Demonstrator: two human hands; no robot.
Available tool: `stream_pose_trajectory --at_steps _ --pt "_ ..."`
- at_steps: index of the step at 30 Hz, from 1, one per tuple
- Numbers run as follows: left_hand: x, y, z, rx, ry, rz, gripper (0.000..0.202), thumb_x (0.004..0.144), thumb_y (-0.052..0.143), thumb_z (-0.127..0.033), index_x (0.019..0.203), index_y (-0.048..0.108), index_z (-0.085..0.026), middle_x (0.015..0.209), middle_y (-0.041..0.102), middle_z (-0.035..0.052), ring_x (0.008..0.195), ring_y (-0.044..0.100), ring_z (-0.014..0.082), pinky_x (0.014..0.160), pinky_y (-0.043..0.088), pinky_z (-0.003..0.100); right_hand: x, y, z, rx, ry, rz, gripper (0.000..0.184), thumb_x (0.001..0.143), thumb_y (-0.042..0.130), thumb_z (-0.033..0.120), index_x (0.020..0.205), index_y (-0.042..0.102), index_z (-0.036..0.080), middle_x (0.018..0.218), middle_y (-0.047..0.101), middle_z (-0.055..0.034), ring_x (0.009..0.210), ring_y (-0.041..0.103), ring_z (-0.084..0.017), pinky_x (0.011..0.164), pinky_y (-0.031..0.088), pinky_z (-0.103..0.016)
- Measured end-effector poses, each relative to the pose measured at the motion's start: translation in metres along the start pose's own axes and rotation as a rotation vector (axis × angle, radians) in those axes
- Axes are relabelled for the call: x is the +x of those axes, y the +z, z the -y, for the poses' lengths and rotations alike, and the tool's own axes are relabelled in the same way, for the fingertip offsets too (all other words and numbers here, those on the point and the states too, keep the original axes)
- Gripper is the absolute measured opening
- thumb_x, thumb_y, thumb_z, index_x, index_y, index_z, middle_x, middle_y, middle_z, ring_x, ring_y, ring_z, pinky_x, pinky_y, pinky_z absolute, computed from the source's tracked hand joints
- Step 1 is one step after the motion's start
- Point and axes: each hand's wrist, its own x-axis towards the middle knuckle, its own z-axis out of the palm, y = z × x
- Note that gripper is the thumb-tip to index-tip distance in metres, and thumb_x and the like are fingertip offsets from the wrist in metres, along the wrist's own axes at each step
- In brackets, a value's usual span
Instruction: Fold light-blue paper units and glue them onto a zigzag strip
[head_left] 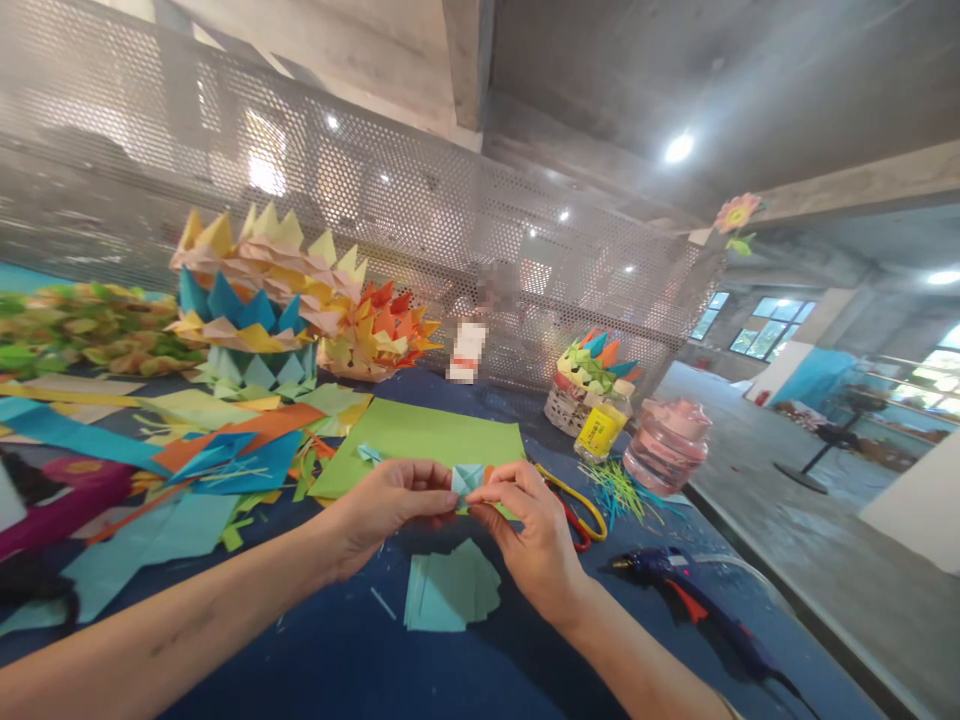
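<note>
Both hands meet above the dark blue table [337, 650]. My left hand [390, 505] and my right hand [525, 530] pinch a small folded piece of light blue paper [466, 478] between thumbs and fingertips. Just below them lies a fanned stack of light blue paper squares [452, 590]. Behind the hands a green sheet [420, 435] lies flat, with a small blue folded piece [369, 453] on it.
A blue glue gun [679, 580] lies to the right, with yellow-and-red scissors [574, 505] beside my right hand. A yellow glue bottle [602, 422], a pink jar [666, 445] and a small basket [568, 400] stand behind. Paper crowns [259, 295] and scraps [225, 455] fill the left.
</note>
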Motion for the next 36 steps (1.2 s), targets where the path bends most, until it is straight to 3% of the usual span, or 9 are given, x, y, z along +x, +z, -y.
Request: stream_pose_trajectory --at_steps 5,14,23,32,36 --pt "-0.001 0.004 -0.002 0.064 0.011 0.004 0.025 0.059 0.073 -0.034 0.062 0.058 -0.015 0.06 0.059 -0.0009 0.056 0.051 0.0107 0.059 0.04 0.024 0.0 0.0 0.003 -0.007 0.039 -0.033 0.006 0.083 0.059 0.025 0.081 0.064 0.022 0.086 0.054 -0.0038 0.083 0.056 -0.017 0.077 0.046 -0.03" --pt "-0.001 0.002 0.003 0.05 -0.028 0.004 0.023 0.058 0.074 -0.032 0.066 0.063 -0.014 0.063 0.063 0.0004 0.057 0.053 0.0103 0.059 0.04 0.023 -0.001 0.005 0.007 0.062 0.159 -0.05 0.005 0.08 0.058 0.019 0.075 0.057 0.019 0.098 0.056 -0.006 0.08 0.058 -0.015 0.069 0.049 -0.028" --pt "0.0 0.005 0.006 0.091 0.018 0.021 0.023 0.06 0.073 -0.032 0.063 0.06 -0.013 0.057 0.06 -0.0008 0.054 0.051 0.0099 0.056 0.039 0.023 -0.002 0.007 0.009 0.069 0.144 -0.066 0.011 0.08 0.057 0.016 0.07 0.054 0.018 0.096 0.052 -0.0059 0.079 0.057 -0.014 0.068 0.05 -0.027" --pt "-0.001 0.008 0.003 0.121 0.035 0.017 0.027 0.066 0.068 -0.038 0.062 0.058 -0.013 0.058 0.06 -0.0002 0.054 0.05 0.0098 0.057 0.04 0.024 -0.004 0.009 0.009 0.072 0.123 -0.112 0.008 0.08 0.056 0.014 0.074 0.052 0.019 0.096 0.051 -0.0055 0.082 0.056 -0.015 0.067 0.049 -0.027" --pt "-0.001 0.008 0.003 0.133 0.055 -0.014 0.025 0.066 0.067 -0.036 0.061 0.057 -0.013 0.056 0.057 -0.0012 0.054 0.049 0.0097 0.056 0.038 0.024 -0.004 0.013 0.008 0.163 0.251 -0.155 0.016 0.078 0.059 0.022 0.09 0.049 0.019 0.093 0.053 -0.0056 0.084 0.055 -0.017 0.064 0.048 -0.026"
